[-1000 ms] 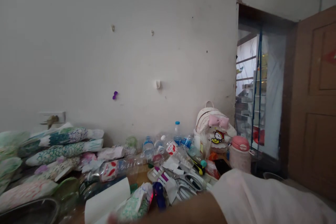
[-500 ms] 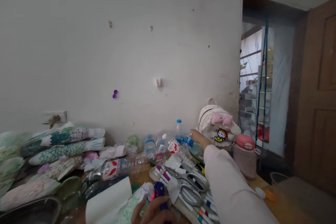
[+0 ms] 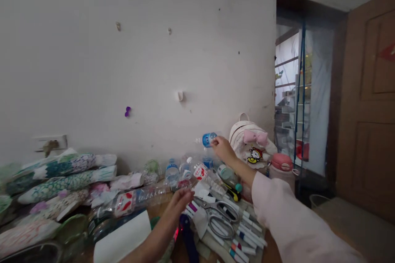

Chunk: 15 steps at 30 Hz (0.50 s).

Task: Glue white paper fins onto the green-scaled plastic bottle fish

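Observation:
My right hand (image 3: 222,148) grips a clear plastic bottle (image 3: 208,139) with a blue label, raised on its side in front of the wall. Over the near part of the table is my left hand (image 3: 181,202), fingers stretched out and holding nothing. Below it lies a dark blue tool (image 3: 189,238) with a red light; I cannot make out its kind. Scissors (image 3: 222,218) with grey handles rest among several white markers (image 3: 247,236), right of my left hand. A white sheet of paper (image 3: 123,238) lies to its left.
Several plastic bottles (image 3: 172,172) crowd the back of the table. Decorated fish-shaped pieces (image 3: 68,181) are piled at left. A white backpack (image 3: 247,139) with a pink bow and a pink-lidded cup (image 3: 282,168) stand at right. A yellow-black cutter (image 3: 233,192) lies nearby.
My right hand has lifted the blue-labelled bottle up from among the others. My left hand has left the dark blue tool and moved up and forward. The view has turned slightly right.

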Each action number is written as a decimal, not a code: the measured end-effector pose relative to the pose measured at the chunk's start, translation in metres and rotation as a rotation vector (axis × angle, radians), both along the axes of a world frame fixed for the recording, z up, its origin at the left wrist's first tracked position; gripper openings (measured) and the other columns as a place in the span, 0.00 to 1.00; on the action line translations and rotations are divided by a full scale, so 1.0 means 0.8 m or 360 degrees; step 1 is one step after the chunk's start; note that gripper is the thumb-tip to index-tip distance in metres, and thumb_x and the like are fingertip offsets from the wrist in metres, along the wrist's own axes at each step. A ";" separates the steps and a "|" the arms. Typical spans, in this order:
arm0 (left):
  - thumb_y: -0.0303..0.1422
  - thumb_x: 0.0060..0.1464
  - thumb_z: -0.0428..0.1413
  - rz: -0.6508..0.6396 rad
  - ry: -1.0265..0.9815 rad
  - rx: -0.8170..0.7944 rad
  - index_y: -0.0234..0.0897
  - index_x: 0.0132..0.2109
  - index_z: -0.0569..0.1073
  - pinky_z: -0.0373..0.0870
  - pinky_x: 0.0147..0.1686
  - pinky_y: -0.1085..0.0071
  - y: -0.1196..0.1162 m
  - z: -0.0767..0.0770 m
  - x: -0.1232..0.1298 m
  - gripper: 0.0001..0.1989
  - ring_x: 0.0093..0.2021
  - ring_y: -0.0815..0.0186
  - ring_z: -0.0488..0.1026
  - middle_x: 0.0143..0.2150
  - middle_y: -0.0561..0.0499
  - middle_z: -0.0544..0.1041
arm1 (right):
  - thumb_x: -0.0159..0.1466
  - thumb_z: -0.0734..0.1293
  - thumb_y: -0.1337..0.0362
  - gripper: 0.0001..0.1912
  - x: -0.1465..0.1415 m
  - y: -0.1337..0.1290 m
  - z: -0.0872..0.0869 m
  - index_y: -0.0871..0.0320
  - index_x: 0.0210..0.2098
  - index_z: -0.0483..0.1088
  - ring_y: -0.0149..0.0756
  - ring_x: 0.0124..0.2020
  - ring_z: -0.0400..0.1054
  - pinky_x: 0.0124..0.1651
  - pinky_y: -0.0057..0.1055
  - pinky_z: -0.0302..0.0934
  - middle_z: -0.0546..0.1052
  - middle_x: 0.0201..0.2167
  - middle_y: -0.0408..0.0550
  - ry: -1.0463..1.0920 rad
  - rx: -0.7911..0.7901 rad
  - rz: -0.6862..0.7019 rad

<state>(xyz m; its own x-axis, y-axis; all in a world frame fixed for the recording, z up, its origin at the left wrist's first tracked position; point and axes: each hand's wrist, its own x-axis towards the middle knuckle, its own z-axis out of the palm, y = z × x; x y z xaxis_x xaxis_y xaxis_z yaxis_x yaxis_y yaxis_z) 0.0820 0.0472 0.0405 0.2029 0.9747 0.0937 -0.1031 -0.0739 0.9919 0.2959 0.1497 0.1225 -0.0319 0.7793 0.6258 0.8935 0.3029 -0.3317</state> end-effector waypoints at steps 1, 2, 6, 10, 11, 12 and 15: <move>0.46 0.53 0.55 -0.0023 -0.0189 -0.0198 0.38 0.41 0.73 0.59 0.55 0.62 0.010 0.010 0.009 0.16 0.51 0.57 0.70 0.45 0.44 0.77 | 0.64 0.63 0.70 0.04 -0.011 -0.018 -0.005 0.62 0.38 0.69 0.34 0.41 0.68 0.47 0.33 0.62 0.74 0.38 0.48 -0.0021 0.0073 0.0083; 0.45 0.56 0.52 -0.0040 -0.0332 -0.0439 0.37 0.41 0.73 0.61 0.54 0.61 0.019 0.021 0.018 0.17 0.49 0.57 0.72 0.43 0.43 0.78 | 0.63 0.63 0.70 0.03 -0.022 -0.037 -0.012 0.62 0.36 0.68 0.35 0.41 0.67 0.47 0.33 0.60 0.74 0.36 0.48 -0.0055 0.0125 0.0170; 0.41 0.59 0.51 -0.0200 -0.0928 -0.0505 0.34 0.32 0.72 0.70 0.41 0.67 0.044 0.060 0.059 0.15 0.31 0.64 0.75 0.30 0.48 0.78 | 0.61 0.65 0.71 0.02 -0.055 -0.095 -0.049 0.60 0.34 0.69 0.40 0.42 0.66 0.48 0.35 0.60 0.74 0.36 0.49 -0.0219 0.0160 0.0496; 0.36 0.58 0.52 -0.0127 -0.1024 -0.0510 0.34 0.30 0.71 0.73 0.30 0.72 0.059 0.066 0.077 0.12 0.24 0.67 0.74 0.24 0.51 0.75 | 0.63 0.61 0.70 0.09 -0.048 -0.115 -0.082 0.62 0.42 0.68 0.42 0.49 0.64 0.54 0.38 0.57 0.73 0.44 0.55 -0.0230 0.0000 0.0555; 0.35 0.58 0.51 -0.0074 -0.1044 -0.0531 0.34 0.30 0.70 0.73 0.28 0.73 0.062 0.063 0.075 0.11 0.24 0.67 0.74 0.24 0.52 0.75 | 0.63 0.61 0.70 0.09 -0.041 -0.118 -0.092 0.60 0.43 0.68 0.41 0.50 0.63 0.55 0.37 0.56 0.72 0.44 0.54 -0.0231 -0.0109 0.0552; 0.34 0.59 0.51 -0.0012 -0.1067 -0.0554 0.35 0.31 0.70 0.73 0.27 0.73 0.064 0.060 0.070 0.10 0.23 0.68 0.74 0.24 0.53 0.75 | 0.62 0.60 0.70 0.10 -0.032 -0.120 -0.104 0.59 0.42 0.69 0.42 0.50 0.63 0.55 0.38 0.56 0.72 0.44 0.54 -0.0223 -0.0230 0.0512; 0.32 0.60 0.49 0.0138 -0.1125 -0.0642 0.36 0.32 0.68 0.74 0.26 0.72 0.063 0.054 0.045 0.09 0.22 0.69 0.74 0.23 0.55 0.73 | 0.56 0.65 0.68 0.07 -0.008 -0.125 -0.149 0.60 0.34 0.71 0.52 0.45 0.67 0.48 0.44 0.60 0.74 0.39 0.58 -0.0135 -0.0523 0.0297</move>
<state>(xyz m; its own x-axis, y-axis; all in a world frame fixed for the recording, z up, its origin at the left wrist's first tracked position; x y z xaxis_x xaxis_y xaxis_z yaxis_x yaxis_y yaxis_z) 0.1183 0.0975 0.0841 0.1495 0.9703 -0.1901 -0.7246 0.2383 0.6467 0.2895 0.0500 0.0031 -0.2329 0.9138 0.3327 0.8615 0.3526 -0.3654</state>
